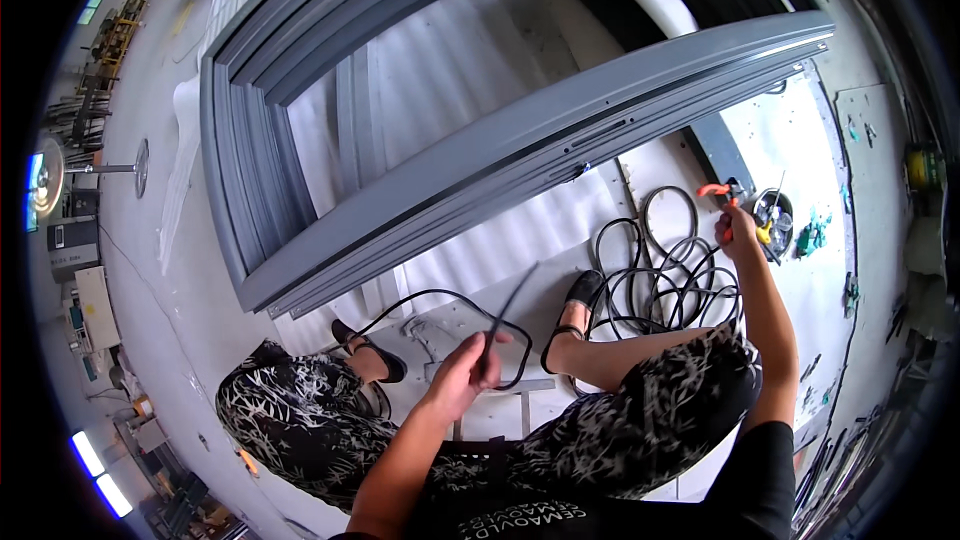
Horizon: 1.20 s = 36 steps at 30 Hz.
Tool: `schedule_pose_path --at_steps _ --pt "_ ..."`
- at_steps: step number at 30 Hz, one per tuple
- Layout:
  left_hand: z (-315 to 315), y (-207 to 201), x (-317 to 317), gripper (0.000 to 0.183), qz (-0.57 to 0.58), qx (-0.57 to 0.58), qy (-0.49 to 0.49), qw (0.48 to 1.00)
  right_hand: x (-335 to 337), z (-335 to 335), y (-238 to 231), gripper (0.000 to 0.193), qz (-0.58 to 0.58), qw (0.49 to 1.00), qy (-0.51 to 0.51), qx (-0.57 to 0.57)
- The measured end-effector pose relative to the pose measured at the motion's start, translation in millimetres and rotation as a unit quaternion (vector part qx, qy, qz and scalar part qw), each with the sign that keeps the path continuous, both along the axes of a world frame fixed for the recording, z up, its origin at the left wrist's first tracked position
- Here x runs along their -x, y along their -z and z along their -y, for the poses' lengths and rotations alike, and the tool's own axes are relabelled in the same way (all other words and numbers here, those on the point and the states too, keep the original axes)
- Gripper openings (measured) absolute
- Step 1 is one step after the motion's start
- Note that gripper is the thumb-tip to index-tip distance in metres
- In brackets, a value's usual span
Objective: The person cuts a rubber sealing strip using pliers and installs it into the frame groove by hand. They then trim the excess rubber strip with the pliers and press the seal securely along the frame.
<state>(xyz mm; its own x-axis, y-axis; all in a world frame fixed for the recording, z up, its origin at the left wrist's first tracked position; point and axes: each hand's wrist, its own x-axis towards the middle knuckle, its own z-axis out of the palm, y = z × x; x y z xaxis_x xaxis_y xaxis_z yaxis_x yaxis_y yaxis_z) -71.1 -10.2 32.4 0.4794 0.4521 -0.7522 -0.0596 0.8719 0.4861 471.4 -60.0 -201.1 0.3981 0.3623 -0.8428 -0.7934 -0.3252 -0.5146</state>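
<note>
My left hand [466,372] is closed around a thin black flexible strip [443,292], which looks like a rubber seal. One end of it points up past my fingers, and the rest loops around between my feet. Off to the right, my right hand [738,228] grips orange-handled pliers [716,190], beside a dark round bowl [775,224] of small parts and tools. A tangled coil of the same black strip [668,275] lies by my right foot. In front of me stands a large grey profile frame [480,150], its near rail slanting up to the right.
White sheeting [490,240] lies beneath the frame. Green scraps [814,233] are scattered right of the bowl. A round metal stand [141,168] is at the far left, near a bench with equipment [92,315]. Long profiles [820,490] lie at the lower right.
</note>
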Motion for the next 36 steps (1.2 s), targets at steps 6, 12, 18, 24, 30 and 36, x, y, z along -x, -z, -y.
schedule_pose_path --at_steps 6,12,18,24,30,36 --pt "19 -42 -19 0.019 0.138 -0.044 0.013 0.989 85 38 -235 0.023 0.193 0.918 -0.31 -0.152" --pt "55 -85 1 0.025 0.191 -0.117 0.039 0.974 250 87 -340 0.031 0.14 0.862 -0.428 -0.231" --pt "66 -105 47 0.028 0.231 -0.153 -0.017 0.961 389 100 -335 0.042 0.103 0.815 -0.447 -0.354" --pt "50 -101 94 0.027 0.2 -0.172 -0.197 0.944 486 53 -330 0.066 0.154 0.824 -0.425 -0.341" --pt "15 -76 126 0.022 0.11 -0.274 -0.241 0.924 528 11 -312 0.108 0.355 0.697 -0.52 -0.343" --pt "1 -55 151 0.017 -0.035 -0.38 -0.208 0.9 515 -20 -282 0.082 0.333 0.65 -0.563 -0.386"
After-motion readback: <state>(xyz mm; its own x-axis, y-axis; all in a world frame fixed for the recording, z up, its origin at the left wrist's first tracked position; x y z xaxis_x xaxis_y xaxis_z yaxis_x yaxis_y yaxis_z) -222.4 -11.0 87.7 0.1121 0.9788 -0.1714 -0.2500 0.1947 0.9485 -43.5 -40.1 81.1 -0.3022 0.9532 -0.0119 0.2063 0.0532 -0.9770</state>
